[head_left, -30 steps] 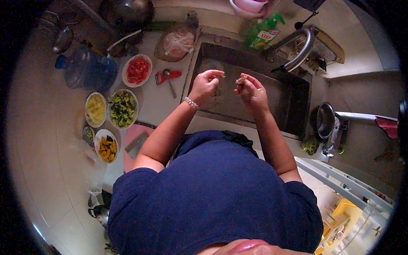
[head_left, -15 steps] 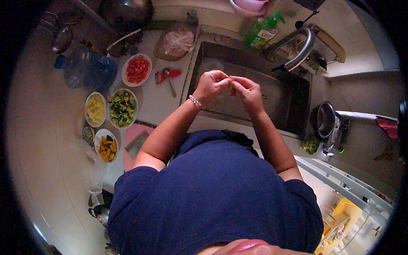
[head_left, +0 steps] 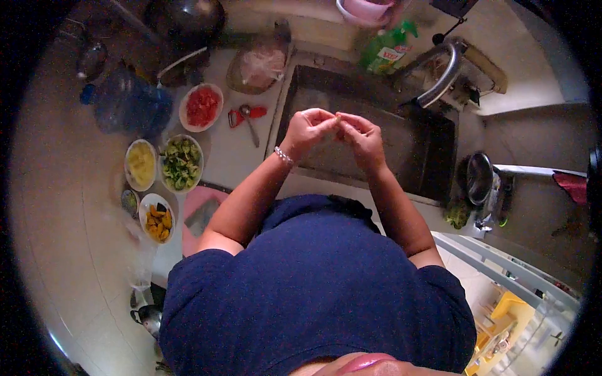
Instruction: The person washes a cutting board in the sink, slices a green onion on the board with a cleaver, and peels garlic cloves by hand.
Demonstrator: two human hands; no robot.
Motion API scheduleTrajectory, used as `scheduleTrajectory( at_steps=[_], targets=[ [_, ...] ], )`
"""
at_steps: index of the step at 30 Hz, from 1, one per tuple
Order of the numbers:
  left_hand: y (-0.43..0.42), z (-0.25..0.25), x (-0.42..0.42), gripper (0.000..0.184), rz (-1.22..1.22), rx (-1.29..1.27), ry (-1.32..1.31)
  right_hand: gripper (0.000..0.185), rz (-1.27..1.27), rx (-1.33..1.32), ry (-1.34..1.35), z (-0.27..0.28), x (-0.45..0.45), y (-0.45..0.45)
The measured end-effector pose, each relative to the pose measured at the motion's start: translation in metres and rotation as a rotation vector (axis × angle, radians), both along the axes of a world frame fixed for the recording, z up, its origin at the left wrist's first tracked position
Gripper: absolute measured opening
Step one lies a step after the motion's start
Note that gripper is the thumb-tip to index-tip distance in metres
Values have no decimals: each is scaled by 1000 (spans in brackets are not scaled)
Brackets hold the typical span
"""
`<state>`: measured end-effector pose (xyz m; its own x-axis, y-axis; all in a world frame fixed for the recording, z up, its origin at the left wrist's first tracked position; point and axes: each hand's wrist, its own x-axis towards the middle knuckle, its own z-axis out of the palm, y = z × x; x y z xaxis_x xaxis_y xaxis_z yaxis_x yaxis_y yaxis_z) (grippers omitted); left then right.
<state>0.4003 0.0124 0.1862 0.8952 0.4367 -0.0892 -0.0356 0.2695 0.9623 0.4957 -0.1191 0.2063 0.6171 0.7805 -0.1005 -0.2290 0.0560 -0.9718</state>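
Observation:
Both hands meet over the dark sink, fingertips together. My left hand, with a beaded bracelet at the wrist, pinches at a tiny pale brownish piece between the hands. My right hand is closed with its fingertips at the same piece. The fingers cover most of what they hold, so I cannot make out what it is. Left of the sink, a spoon lies across a red-handled tool on the counter.
Bowls hold red pieces, green pieces, pale yellow pieces and orange pieces. A plastic bag lies behind. Around the sink are a green bottle, a faucet and a metal bowl.
My hands were apart over the sink one second ago; they have come together at the fingertips. Since half a second ago they have barely moved.

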Motion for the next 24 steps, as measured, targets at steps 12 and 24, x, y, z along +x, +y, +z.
scheduleTrajectory(
  at_steps=[12, 24],
  targets=[
    [0, -3, 9, 14, 71, 233, 82, 24, -22, -68, -54, 3, 0, -1],
    [-15, -8, 14, 9, 130, 74, 16, 25, 7, -11, -36, 6, 4, -4]
  ],
)
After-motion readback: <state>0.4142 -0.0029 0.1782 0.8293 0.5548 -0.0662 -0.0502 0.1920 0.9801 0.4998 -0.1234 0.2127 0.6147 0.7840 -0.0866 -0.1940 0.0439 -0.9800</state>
